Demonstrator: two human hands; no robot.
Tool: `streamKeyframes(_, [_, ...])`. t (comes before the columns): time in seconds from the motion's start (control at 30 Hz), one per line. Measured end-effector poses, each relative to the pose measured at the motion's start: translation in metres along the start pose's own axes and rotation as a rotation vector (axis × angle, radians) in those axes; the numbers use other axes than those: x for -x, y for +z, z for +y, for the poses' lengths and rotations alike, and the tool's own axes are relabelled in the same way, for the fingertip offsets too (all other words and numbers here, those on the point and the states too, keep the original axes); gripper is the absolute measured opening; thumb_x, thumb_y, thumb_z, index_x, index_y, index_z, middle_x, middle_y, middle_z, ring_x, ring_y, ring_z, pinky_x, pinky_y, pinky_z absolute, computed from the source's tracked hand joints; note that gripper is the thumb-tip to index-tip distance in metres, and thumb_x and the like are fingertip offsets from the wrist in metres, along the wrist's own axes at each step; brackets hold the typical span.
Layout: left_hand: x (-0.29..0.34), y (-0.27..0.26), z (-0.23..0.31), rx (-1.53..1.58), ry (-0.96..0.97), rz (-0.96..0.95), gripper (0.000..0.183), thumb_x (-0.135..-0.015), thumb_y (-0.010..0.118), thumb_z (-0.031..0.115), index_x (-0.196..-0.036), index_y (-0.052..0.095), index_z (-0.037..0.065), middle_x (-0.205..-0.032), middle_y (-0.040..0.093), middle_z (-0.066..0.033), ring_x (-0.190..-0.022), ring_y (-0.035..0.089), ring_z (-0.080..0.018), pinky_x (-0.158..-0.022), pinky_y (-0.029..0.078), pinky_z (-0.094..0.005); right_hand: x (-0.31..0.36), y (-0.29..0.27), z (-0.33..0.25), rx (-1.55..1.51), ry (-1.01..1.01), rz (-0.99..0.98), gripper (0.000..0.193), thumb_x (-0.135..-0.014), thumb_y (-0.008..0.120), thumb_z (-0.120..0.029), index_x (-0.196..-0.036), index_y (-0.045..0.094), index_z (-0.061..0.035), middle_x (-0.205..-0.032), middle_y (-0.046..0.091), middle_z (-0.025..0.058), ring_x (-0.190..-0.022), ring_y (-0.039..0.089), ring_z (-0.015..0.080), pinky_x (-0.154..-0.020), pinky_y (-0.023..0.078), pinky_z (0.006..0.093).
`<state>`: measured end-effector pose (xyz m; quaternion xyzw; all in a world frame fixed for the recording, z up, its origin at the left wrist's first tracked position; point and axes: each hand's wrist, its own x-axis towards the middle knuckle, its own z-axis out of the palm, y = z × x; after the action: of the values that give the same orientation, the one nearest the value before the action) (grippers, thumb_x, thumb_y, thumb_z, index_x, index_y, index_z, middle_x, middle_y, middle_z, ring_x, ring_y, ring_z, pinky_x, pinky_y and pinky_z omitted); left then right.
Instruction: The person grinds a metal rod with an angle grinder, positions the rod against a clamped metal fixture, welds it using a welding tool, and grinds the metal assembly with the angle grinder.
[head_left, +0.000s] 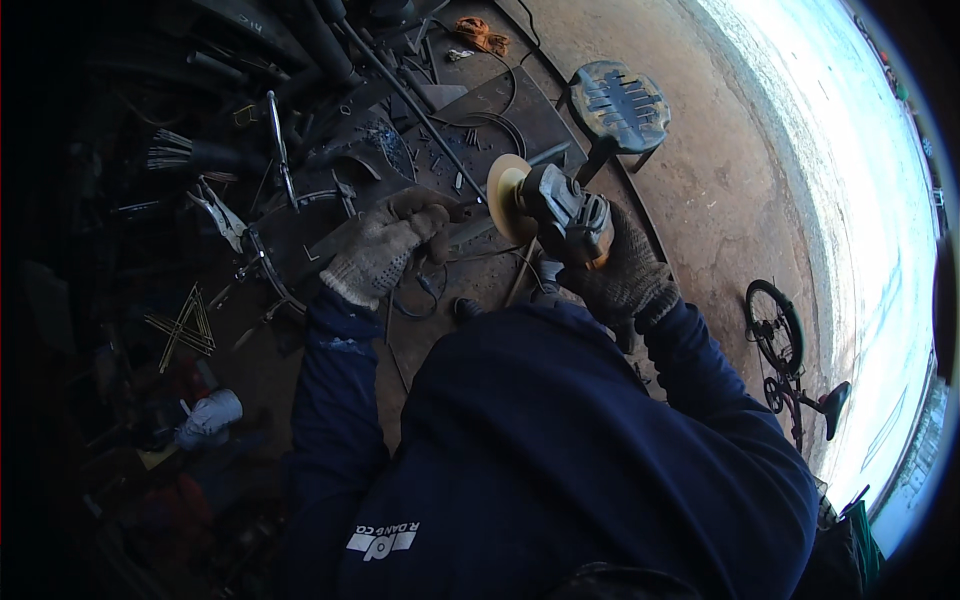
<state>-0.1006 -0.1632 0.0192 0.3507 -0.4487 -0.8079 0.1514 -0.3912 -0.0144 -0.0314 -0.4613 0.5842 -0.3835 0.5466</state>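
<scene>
My right hand (628, 262), in a grey knitted work glove, is wrapped round an angle grinder (572, 208). The grinder's pale yellow disc (507, 200) stands nearly edge-up on its left side, facing my other hand. Gloved as well, my left hand (385, 243) is closed, thumb and fingers pinching a small dark metal piece (466, 208). The piece pokes out toward the disc; whether they touch I cannot tell. A long thin metal rod (410, 100) slants down from the far left and ends close to that piece. Beneath lies a dark steel worktable (525, 105) strewn with small metal bits.
Locking pliers (222, 218) and curved clamps (280, 150) lie left of my left hand. Bundled rods (172, 152) sit farther left. A plastic stool (620, 105) stands beyond the table on the right. Orange cloth (482, 36) lies at the back, and a bicycle (778, 335) is far right.
</scene>
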Motion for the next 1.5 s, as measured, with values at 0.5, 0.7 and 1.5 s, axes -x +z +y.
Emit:
streamKeyframes(0.5, [0.002, 0.046, 0.015, -0.532, -0.011, 0.424, 0.017, -0.099, 0.062, 0.015, -0.105, 0.07, 0.001, -0.077, 0.07, -0.0048, -0.071, 0.067, -0.0117, -0.067, 0.055, -0.0279, 0.001, -0.001, 0.014, 0.221, -0.124, 0.066, 0.098, -0.072, 0.092, -0.031, -0.147, 0.036, 0.0004, -0.138, 0.055, 0.0185, -0.13, 0.055, 0.0305, -0.111, 0.045, 0.0419])
streamKeyframes(0.7, [0.0, 0.049, 0.016, -0.583, -0.076, 0.403, 0.018, -0.099, 0.061, 0.017, -0.104, 0.07, 0.002, -0.076, 0.069, -0.0037, -0.07, 0.067, -0.0103, -0.065, 0.054, -0.0267, -0.001, 0.002, 0.009, 0.14, -0.07, 0.068, 0.095, -0.072, 0.092, -0.032, -0.145, 0.04, 0.0003, -0.135, 0.058, 0.0179, -0.128, 0.057, 0.0306, -0.109, 0.046, 0.0419])
streamKeyframes(1.5, [0.003, 0.038, 0.014, -0.428, -0.095, 0.388, 0.02, -0.1, 0.062, 0.016, -0.11, 0.067, -0.001, -0.078, 0.069, -0.0053, -0.07, 0.067, -0.0122, -0.069, 0.055, -0.0276, 0.002, 0.003, 0.024, -0.006, -0.038, 0.047, 0.097, -0.072, 0.092, -0.03, -0.146, 0.038, 0.0013, -0.138, 0.056, 0.0179, -0.13, 0.055, 0.0298, -0.111, 0.045, 0.0411])
